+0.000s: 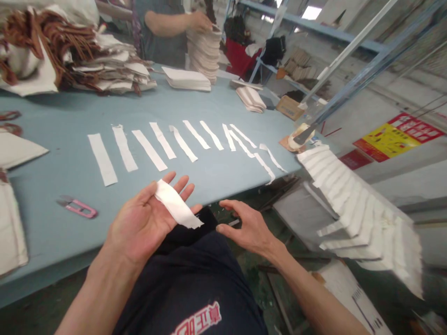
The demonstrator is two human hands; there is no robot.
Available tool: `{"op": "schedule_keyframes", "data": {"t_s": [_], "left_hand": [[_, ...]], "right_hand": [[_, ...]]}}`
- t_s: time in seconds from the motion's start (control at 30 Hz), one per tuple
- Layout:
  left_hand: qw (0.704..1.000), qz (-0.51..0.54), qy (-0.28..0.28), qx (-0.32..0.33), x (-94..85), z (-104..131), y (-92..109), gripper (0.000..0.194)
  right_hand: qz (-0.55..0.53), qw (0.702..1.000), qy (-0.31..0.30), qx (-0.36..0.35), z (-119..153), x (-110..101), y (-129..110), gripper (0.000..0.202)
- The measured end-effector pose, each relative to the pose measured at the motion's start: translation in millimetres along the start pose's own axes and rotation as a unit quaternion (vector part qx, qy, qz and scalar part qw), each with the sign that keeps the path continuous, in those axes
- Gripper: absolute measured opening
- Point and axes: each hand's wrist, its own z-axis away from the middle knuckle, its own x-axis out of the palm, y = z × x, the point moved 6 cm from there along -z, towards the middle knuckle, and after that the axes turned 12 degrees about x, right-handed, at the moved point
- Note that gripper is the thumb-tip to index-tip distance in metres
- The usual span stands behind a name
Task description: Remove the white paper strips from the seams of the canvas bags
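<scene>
My left hand (pixel 143 218) is turned palm up in front of my body, holding a short white fabric strip (pixel 178 204) that lies slantwise across the fingers, with the thumb at its upper end. To the right, past the table's front edge, my right hand (pixel 249 228) has its thumb and fingers apart and nothing between them. Beyond the hands, several white strips (pixel 103 160) are laid out in a row on the blue-green table (pixel 70 111). Toward the right end some are narrower and overlap or curl. Pink-handled thread snips (pixel 77 206) rest left of my left hand.
At the back left is a heap of cream fabric pieces with brown straps (pixel 77 56). Folded cream cloth (pixel 188 79) lies at the far edge, near a co-worker's hand (pixel 200 22) on a tall stack (pixel 204 51). Layered white fabric (pixel 363 209) hangs at right beside a slanting blue frame (pixel 377 60).
</scene>
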Motion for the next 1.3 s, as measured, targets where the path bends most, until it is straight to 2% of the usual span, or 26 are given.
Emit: {"op": "schedule_keyframes", "data": {"t_s": [0.07,0.13,0.23,0.37,0.5,0.67,0.87,0.97,1.07,1.13,1.2,1.3], "left_hand": [[1.0,0.002,-0.001,0.002,1.0,2,-1,0.044],[1.0,0.006,0.002,0.003,1.0,2,-2,0.045],[1.0,0.01,0.009,-0.002,0.8,0,-4,0.045],[0.999,0.016,0.028,0.0,-0.6,-4,-6,0.044],[0.999,0.024,0.031,-0.002,-1.1,-6,-8,0.045],[0.999,0.037,0.035,-0.007,-0.4,-8,-7,0.047],[0.997,0.062,0.037,-0.014,0.1,-9,-11,0.048],[0.997,0.067,0.044,-0.009,-2.7,-9,-12,0.046],[0.997,0.061,0.046,-0.011,-6.6,-8,-13,0.045],[0.998,0.052,0.037,-0.014,-8.8,-9,-14,0.044],[0.999,0.04,0.026,-0.015,-10.8,-10,-16,0.045],[0.999,0.026,0.011,-0.015,-14.5,-10,-22,0.044]], "right_hand": [[-0.103,0.991,-0.005,-0.081,-4,-1,-26,0.066],[-0.185,0.973,-0.034,-0.137,-7,3,-45,0.049],[-0.265,0.95,-0.078,-0.143,-11,14,-59,0.019],[-0.333,0.93,-0.095,-0.124,-13,23,-63,0.014],[-0.319,0.937,-0.072,-0.123,-16,30,-63,0.012],[-0.281,0.953,-0.004,-0.11,-23,36,-57,0.011],[-0.237,0.96,0.062,-0.133,-21,35,-60,0.008],[-0.225,0.959,0.119,-0.123,-15,33,-59,0.012],[-0.209,0.945,0.224,-0.113,-8,25,-54,0.034],[-0.184,0.932,0.279,-0.143,-2,19,-57,0.041],[-0.155,0.928,0.275,-0.195,-1,16,-65,0.037],[-0.145,0.931,0.221,-0.252,-5,12,-79,0.013]]}}
